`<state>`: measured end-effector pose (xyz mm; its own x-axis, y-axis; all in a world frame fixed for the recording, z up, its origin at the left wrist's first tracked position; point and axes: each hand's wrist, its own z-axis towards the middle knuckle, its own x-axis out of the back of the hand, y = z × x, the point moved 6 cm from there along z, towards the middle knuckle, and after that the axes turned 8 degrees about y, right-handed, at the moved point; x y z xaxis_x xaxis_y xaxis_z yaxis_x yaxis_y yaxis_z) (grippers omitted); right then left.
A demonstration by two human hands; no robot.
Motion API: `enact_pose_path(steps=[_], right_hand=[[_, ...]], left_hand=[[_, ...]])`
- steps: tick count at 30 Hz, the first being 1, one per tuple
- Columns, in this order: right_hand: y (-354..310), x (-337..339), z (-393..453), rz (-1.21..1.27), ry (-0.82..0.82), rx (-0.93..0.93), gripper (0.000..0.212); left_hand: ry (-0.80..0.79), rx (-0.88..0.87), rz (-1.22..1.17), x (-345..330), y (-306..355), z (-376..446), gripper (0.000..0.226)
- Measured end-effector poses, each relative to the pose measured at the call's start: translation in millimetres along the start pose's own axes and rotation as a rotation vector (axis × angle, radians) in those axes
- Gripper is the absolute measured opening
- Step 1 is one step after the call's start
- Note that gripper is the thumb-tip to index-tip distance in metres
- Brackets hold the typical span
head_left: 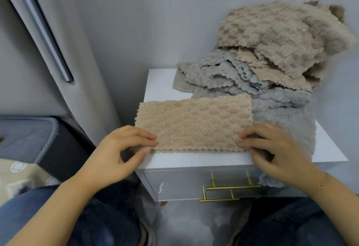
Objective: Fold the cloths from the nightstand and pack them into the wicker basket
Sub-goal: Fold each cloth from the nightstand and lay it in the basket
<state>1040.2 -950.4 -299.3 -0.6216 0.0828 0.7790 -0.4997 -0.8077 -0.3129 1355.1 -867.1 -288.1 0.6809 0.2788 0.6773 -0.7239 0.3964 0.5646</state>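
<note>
Item: beige cloth (194, 123), folded once, flat on nightstand (194, 160) at 6 o'clock; my left hand (120, 152) and right hand (275, 148) pinch its near corners. Unfolded pile (262, 66) at 2 o'clock. Next, likely: second fold, corners matched; basket not visible.

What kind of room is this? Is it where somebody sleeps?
Probably a bedroom. A white nightstand with gold drawer handles stands against the wall, and what looks like a mattress corner sits beside it. Fluffy cloths are piled on top.
</note>
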Motion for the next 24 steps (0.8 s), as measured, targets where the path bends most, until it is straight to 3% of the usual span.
enact_pose_path(steps=[2,5,9,13,16,20,24], right_hand=[[-2,4,4,0.055,0.01,-0.056,0.028],[-6,10,25,0.117,0.065,-0.102,0.024],[-11,-1,63,0.122,0.012,-0.096,0.029],[-12,-38,74,-0.029,-0.2,-0.041,0.049],[-7,-57,65,-0.083,-0.298,-0.028,0.058],[-3,-60,59,-0.071,-0.307,-0.04,0.057],[-4,-60,60,-0.043,-0.299,-0.026,0.055]], left_hand=[[0.149,0.184,-0.176,6,-1,1,0.017],[0.363,0.552,-0.222,10,-23,-2,0.02],[0.31,0.871,-0.209,1,-44,-10,0.02],[0.181,0.935,-0.191,-2,-50,-15,0.022],[0.171,0.927,-0.258,0,-47,-14,0.022],[0.14,0.968,-0.384,5,-42,-14,0.025],[0.066,1.015,-0.286,-7,-48,-19,0.019]])
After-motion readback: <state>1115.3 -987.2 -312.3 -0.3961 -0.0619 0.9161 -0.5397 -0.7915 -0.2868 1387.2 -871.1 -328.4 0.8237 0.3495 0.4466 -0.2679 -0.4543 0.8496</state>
